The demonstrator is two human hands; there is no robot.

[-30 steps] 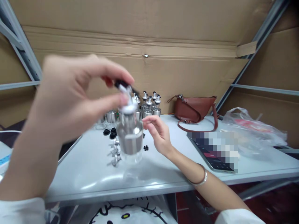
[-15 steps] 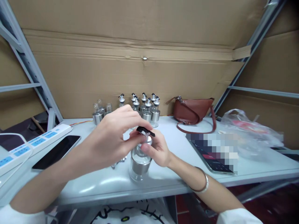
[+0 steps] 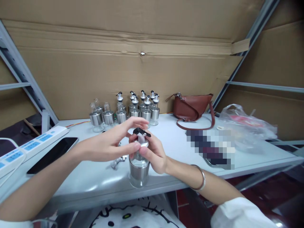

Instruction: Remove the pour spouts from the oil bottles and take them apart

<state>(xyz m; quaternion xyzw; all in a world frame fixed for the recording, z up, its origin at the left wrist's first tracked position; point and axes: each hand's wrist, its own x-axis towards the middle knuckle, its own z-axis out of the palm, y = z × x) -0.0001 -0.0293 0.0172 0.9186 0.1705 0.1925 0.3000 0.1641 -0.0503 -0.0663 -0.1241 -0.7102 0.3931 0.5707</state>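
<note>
A clear glass oil bottle (image 3: 139,172) with a metal band stands upright near the table's front edge. Its pour spout (image 3: 142,133) has a black lever cap and a silvery collar. My right hand (image 3: 155,152) is wrapped round the bottle's neck, thumb in front. My left hand (image 3: 111,139) is loosened around the spout: the thumb rests against the collar, while the fingers stretch above and behind the black cap, apart from it. Small shiny pieces (image 3: 117,162), too unclear to name, lie left of the bottle.
Several bottles with spouts (image 3: 155,110) stand at the back, beside several bottles without spouts (image 3: 96,118). A brown handbag (image 3: 190,107), a plastic bag (image 3: 249,126) and a partly blurred device (image 3: 213,152) are on the right. On the left lie a phone (image 3: 53,155) and a power strip (image 3: 33,145).
My left hand has loosened from the spout, its fingers straightening and lifting off the cap. My right hand still holds the bottle. The whole view has shifted slightly.
</note>
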